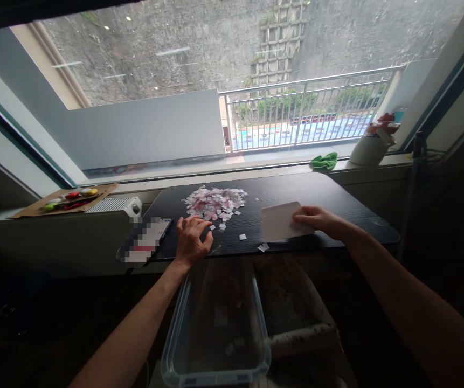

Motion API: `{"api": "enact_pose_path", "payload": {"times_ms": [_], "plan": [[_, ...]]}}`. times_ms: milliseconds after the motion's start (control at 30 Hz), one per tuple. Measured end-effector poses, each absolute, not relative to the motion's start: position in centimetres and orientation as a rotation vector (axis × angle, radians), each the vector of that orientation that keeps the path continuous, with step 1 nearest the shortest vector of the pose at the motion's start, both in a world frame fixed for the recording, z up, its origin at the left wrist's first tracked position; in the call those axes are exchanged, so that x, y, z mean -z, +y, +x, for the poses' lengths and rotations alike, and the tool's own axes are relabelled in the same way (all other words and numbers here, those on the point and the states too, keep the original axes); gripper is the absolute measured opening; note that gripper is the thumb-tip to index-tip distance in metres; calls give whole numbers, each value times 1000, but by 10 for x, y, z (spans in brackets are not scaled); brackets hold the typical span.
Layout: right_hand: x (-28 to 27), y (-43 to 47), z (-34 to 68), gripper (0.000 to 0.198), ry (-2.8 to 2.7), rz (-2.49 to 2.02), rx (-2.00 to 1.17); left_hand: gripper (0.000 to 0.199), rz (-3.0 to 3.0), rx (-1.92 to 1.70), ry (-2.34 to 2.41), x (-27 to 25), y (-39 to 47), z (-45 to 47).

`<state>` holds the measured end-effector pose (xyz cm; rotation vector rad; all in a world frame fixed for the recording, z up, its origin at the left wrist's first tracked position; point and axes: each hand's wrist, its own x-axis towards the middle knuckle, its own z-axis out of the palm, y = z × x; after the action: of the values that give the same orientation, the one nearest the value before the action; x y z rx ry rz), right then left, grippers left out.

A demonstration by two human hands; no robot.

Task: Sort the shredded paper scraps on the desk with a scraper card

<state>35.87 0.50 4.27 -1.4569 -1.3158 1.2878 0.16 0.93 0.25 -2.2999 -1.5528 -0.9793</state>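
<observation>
A heap of small pale pink and white paper pieces (215,203) lies on the black tabletop (296,188). At the heap's near left side is my left hand (193,238), its fingers bent and apart, with nothing visible in them. My right hand (316,220) grips the right end of a flat white card with rounded corners (279,222), thumb on the near face. The card is tilted up just above or on the table; I cannot tell which. A few loose paper bits (263,247) lie near the front edge, between the hands.
Below the table's front edge stands a clear plastic bin (266,350) with a few paper bits inside. A phone (145,242) sits at the table's left end. On the window sill are a green cloth (324,161), a pale container (371,146) and cardboard (60,203) with colourful items.
</observation>
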Motion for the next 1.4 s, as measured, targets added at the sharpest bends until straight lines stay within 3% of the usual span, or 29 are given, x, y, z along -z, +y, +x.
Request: {"api": "enact_pose_path", "payload": {"times_ms": [300, 867, 1200, 1400], "plan": [[-48, 1, 360, 28, -1368, -1425, -1359, 20, -2300, 1005, -1549, -2, 9, 2], [-47, 28, 312, 6, -1304, -1347, -1258, 21, -2302, 997, -1561, -2, 9, 3], [-53, 28, 326, 15, -1474, -1346, -1495, 21, -2302, 1004, -1553, -3, 9, 2], [-50, 25, 333, 15, -1379, -1362, -1419, 21, -2298, 985, -1531, -2, 9, 1]]}}
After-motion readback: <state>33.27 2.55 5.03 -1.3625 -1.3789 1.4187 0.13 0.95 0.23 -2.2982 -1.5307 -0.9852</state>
